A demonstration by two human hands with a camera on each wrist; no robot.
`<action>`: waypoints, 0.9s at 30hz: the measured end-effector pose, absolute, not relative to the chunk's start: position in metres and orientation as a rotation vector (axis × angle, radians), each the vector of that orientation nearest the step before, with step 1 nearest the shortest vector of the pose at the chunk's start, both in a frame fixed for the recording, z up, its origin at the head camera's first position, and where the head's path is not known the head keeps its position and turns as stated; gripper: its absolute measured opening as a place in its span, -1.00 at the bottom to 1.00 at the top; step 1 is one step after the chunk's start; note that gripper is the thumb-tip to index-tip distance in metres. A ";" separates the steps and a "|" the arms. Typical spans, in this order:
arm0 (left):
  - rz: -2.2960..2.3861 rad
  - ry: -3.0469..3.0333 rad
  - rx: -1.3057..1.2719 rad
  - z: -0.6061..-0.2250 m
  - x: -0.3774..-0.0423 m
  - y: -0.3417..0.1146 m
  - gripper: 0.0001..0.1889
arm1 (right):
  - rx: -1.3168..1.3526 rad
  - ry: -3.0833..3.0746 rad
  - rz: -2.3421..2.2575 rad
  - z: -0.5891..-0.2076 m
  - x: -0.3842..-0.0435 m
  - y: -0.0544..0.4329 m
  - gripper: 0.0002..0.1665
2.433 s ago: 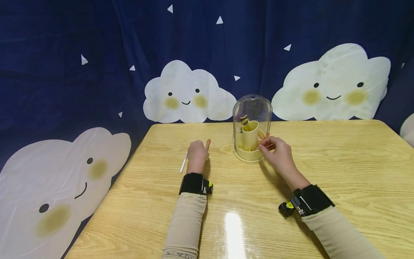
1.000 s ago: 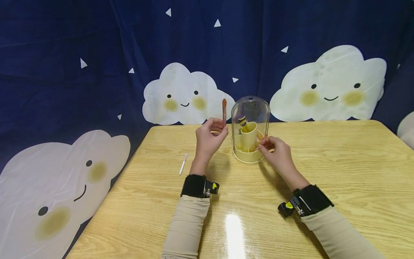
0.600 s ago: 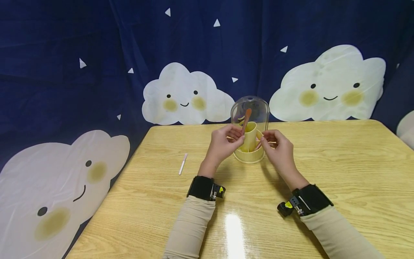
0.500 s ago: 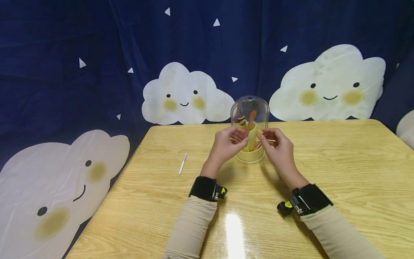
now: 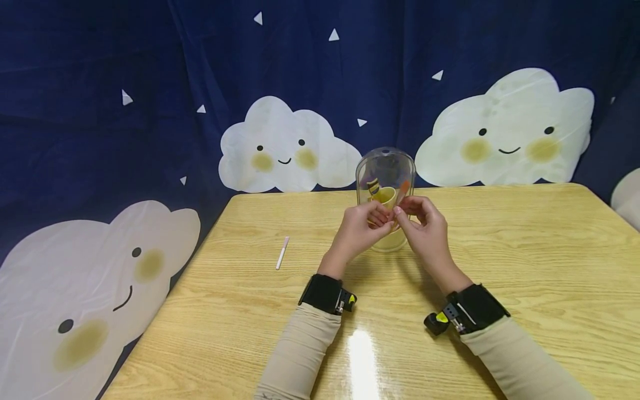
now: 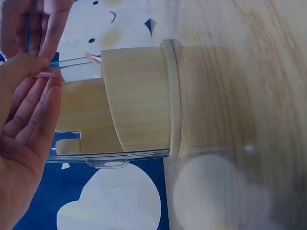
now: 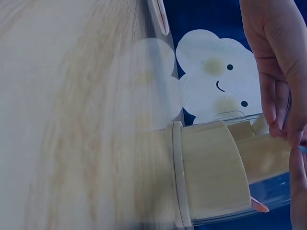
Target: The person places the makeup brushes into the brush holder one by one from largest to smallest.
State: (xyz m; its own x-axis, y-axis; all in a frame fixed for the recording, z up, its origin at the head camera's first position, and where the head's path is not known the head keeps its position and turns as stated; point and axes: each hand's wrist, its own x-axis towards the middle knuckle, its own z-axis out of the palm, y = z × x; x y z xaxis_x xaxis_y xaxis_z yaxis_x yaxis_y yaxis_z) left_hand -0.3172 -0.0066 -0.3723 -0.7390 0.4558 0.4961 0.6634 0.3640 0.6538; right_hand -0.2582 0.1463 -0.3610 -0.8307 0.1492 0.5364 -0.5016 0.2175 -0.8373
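Note:
My left hand [image 5: 362, 228] pinches a makeup brush [image 5: 402, 191] with orange-brown bristles, tilted up in front of a cream holder [image 5: 390, 243] with a clear domed cover [image 5: 386, 158]. My right hand [image 5: 425, 230] meets it there, its thumb and fingers pinching around the same brush. Much of the handle is hidden by the fingers; a pink bit of handle [image 6: 48, 73] shows between the left fingertips. Inside the holder stand a round cup [image 5: 384, 194] and a dark-and-yellow striped item [image 5: 373, 186]. A pink tip [image 7: 259, 205] shows at the holder's rim in the right wrist view.
A slim white-and-pink pen-like stick [image 5: 282, 253] lies left of my left hand on the wooden table [image 5: 225, 311]. The table's back edge runs just behind the holder, against a dark blue curtain [image 5: 400, 66] with clouds.
My left hand has picked a brush up from beside the stick and carried it right to the holder. My right hand, earlier at the holder's right side, has shifted slightly left to meet it.

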 end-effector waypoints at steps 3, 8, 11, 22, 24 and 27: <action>-1.306 -2.402 -1.003 -0.373 -0.317 -0.006 -0.88 | 0.309 -1.982 1.639 -0.361 -0.257 0.146 -0.66; -1.273 -2.413 -1.013 -0.372 -0.317 -0.005 -0.88 | 0.285 -1.981 1.639 -0.361 -0.258 0.145 -0.67; -1.256 -2.419 -1.015 -0.372 -0.317 -0.005 -0.88 | 0.270 -1.981 1.645 -0.360 -0.258 0.144 -0.67; -1.241 -2.493 -1.027 -0.371 -0.317 -0.007 -0.83 | 0.261 -1.917 1.722 -0.363 -0.261 0.150 -0.68; -1.204 -2.556 -1.019 -0.370 -0.318 -0.010 -0.79 | 0.265 -1.883 1.727 -0.363 -0.262 0.152 -0.69; -1.089 -2.675 -1.011 -0.369 -0.320 -0.015 -0.75 | 0.258 -1.846 1.717 -0.362 -0.264 0.155 -0.71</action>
State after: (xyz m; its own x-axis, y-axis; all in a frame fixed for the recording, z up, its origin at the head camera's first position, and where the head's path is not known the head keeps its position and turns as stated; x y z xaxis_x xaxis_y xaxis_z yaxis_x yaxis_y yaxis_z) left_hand -0.3199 -0.0150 -0.3688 -0.7786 0.5479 0.3061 0.6058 0.5288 0.5944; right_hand -0.2642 0.1546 -0.3620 -0.8024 0.2513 0.5413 -0.5217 0.1453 -0.8407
